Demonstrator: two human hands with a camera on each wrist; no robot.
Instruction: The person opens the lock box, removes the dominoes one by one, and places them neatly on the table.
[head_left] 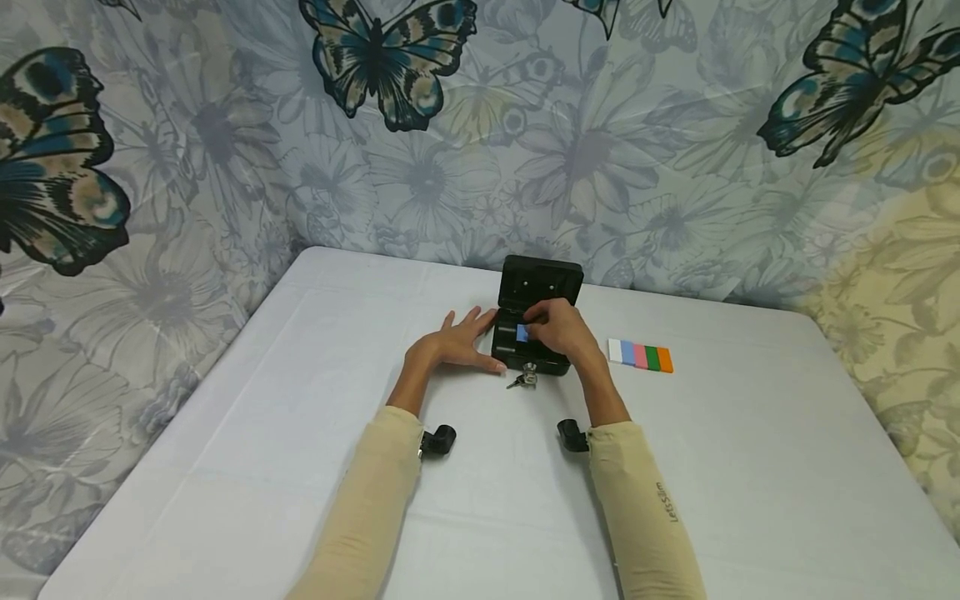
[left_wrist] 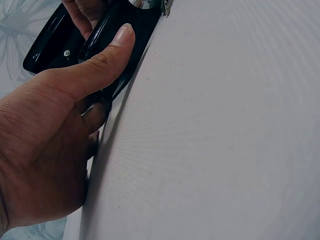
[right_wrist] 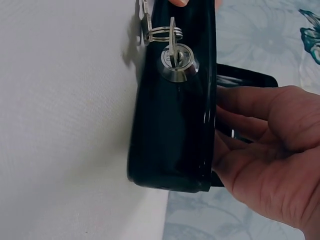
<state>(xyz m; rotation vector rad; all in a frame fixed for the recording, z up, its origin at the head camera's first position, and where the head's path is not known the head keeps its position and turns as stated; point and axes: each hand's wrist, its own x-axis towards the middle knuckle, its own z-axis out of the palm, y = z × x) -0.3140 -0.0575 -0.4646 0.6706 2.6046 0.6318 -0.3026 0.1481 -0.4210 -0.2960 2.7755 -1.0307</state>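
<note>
A black cash box (head_left: 507, 354) stands on the table with its lid (head_left: 542, 279) raised at the back. Keys (head_left: 517, 382) on a ring hang from the lock (right_wrist: 178, 61) in its front wall. My left hand (head_left: 454, 342) braces the box's left side, fingers spread and thumb along the front corner. My right hand (head_left: 558, 327) reaches down into the box from above, its fingertips hidden behind the front wall in the right wrist view. Beside those fingers lies a small blue piece (head_left: 522, 332); I cannot tell whether they pinch it.
A row of flat coloured strips (head_left: 641, 356), white, blue, pink, green and orange, lies right of the box. A white cloth (head_left: 480, 517) covers the table. Behind the table's back edge hangs a butterfly-and-flower backdrop (head_left: 427, 179).
</note>
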